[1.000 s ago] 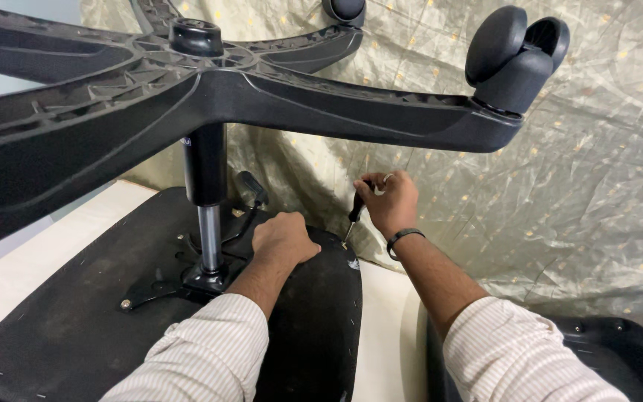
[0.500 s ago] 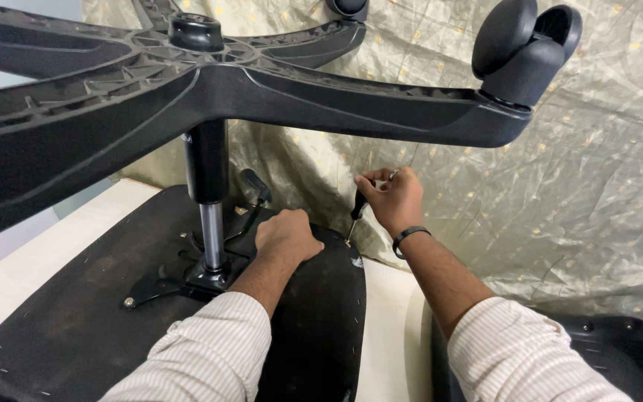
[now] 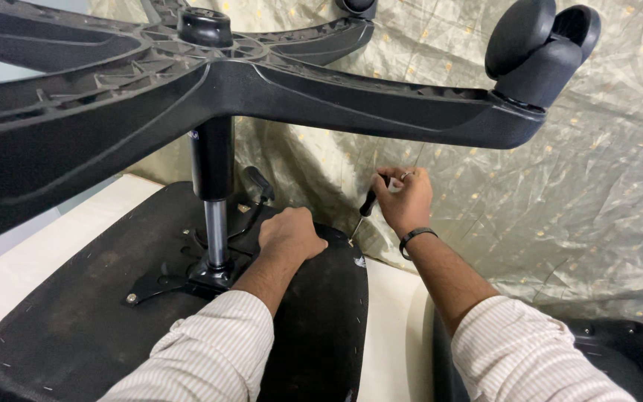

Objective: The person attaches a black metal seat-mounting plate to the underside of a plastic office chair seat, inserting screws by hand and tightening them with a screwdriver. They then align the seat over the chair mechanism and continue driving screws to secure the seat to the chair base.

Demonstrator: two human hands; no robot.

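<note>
An upturned office chair lies on a pale table, its black seat underside (image 3: 76, 320) facing up and its star base (image 3: 277, 89) spreading overhead. A gas cylinder (image 3: 213, 201) rises from the metal plate (image 3: 165, 279) on the seat. My left hand (image 3: 289, 234) rests palm down on the seat near the far edge, beside the lever (image 3: 257, 182). My right hand (image 3: 405, 197) grips the black handle of a screwdriver (image 3: 365, 208), whose tip points down at the seat's far right edge.
A caster wheel (image 3: 541, 48) hangs at the end of the base arm, above my right hand. Crinkled pale cloth (image 3: 560, 223) covers the wall behind. Another black plastic part (image 3: 619, 357) lies at the lower right.
My right hand and the screwdriver have shifted slightly to the right and up. The left hand stays on the seat. The view has drifted a little.
</note>
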